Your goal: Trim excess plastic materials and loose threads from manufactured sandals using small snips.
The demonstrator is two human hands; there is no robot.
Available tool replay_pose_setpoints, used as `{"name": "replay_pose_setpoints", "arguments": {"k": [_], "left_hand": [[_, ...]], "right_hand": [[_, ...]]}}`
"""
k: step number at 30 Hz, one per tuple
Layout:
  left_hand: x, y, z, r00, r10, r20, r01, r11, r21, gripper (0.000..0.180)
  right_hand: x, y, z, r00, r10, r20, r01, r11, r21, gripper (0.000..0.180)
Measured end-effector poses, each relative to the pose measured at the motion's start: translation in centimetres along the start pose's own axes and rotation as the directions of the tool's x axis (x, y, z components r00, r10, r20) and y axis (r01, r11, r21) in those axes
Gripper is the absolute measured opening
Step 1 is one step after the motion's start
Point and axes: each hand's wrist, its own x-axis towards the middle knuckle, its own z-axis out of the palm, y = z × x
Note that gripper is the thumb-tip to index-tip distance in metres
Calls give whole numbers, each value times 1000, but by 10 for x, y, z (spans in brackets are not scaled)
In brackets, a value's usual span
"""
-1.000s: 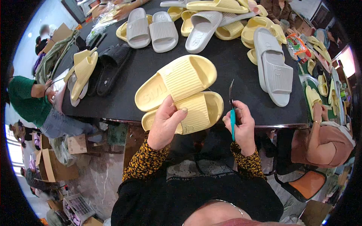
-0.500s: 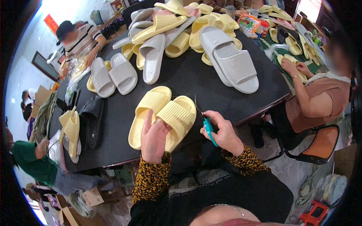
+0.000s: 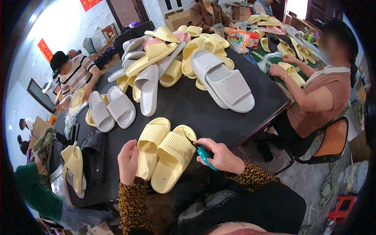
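A pair of yellow slide slippers lies at the table's near edge: the left slipper (image 3: pixel 148 164) and the right slipper (image 3: pixel 172 156), toes away from me. My right hand (image 3: pixel 222 157) grips small teal-handled thread snips (image 3: pixel 204 153). Their dark blades reach over the outer side of the right slipper's ribbed strap; whether they touch it cannot be made out. My left hand (image 3: pixel 128 161) is beside the left slipper's outer edge, fingers curled in and close together. What they hold, if anything, is hidden.
Beyond lies a heap of yellow, grey and pink slippers (image 3: pixel 156 55). A grey pair (image 3: pixel 225 84) sits right of it, another grey pair (image 3: pixel 112 109) left. Black slippers (image 3: pixel 94 156) lie at the left edge. A person (image 3: pixel 313 78) handles slippers on the right; another (image 3: pixel 76 74) works far left.
My left hand has come out from over the slippers to their left side, its fingers now curled. The snips have moved onto the right slipper's strap. The view has shifted, so the slippers appear lower.
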Motion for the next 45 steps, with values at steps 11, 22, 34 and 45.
{"name": "replay_pose_setpoints", "arguments": {"k": [11, 22, 34, 45], "left_hand": [[63, -68, -6, 959, -157, 237, 234, 910, -343, 23], [57, -81, -18, 942, -90, 323, 230, 874, -429, 26], [39, -62, -9, 695, 185, 694, 368, 739, -565, 41], [41, -61, -9, 609, 243, 755, 316, 799, -512, 43]], "right_hand": [[2, -41, 41, 971, -107, 216, 133, 985, -114, 46], [21, -46, 86, 956, -289, 60, 271, 779, -565, 43], [24, -32, 54, 964, -178, -196, 7, 758, -652, 41], [58, -10, 61, 950, -262, -171, 47, 659, -751, 49]]}}
